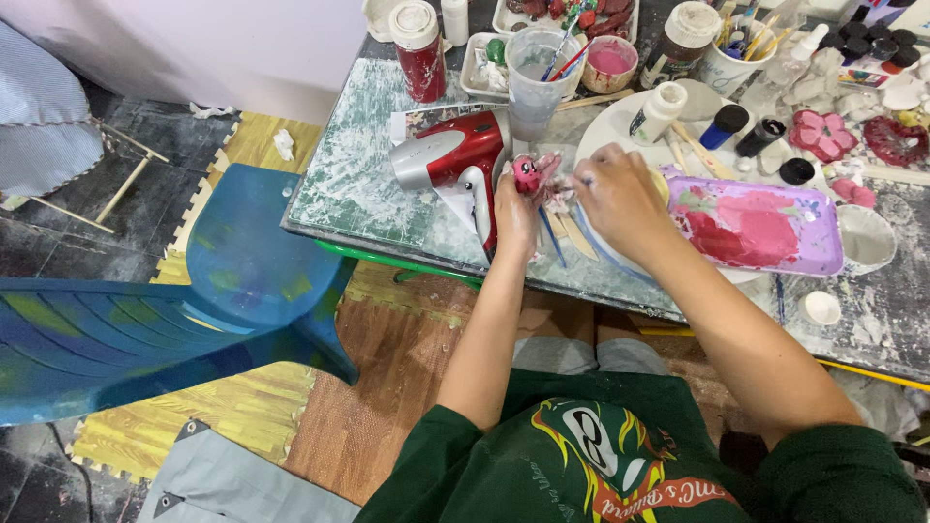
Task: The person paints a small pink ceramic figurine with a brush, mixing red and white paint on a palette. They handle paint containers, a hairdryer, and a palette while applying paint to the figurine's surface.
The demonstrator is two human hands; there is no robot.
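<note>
My left hand (513, 208) holds a small pink painted figure (528, 172) wrapped partly in a crumpled tissue, just above the table's front edge. My right hand (620, 194) is closed on a thin paintbrush whose tip touches the figure; only a short part of the brush shows. Right of that hand lies a lilac tray (823, 237) smeared with pink and red paint, resting on a white round plate (610, 126). A red and silver hair dryer (455, 155) lies on the table just left of my left hand.
The paint-stained table (358, 184) is crowded: a red paint bottle (418, 39), a plastic cup with brushes (536, 77), a pink paint pot (610, 63), small bottles and pink flower pieces (821, 134). A blue plastic chair (174, 300) stands at left on foam floor mats.
</note>
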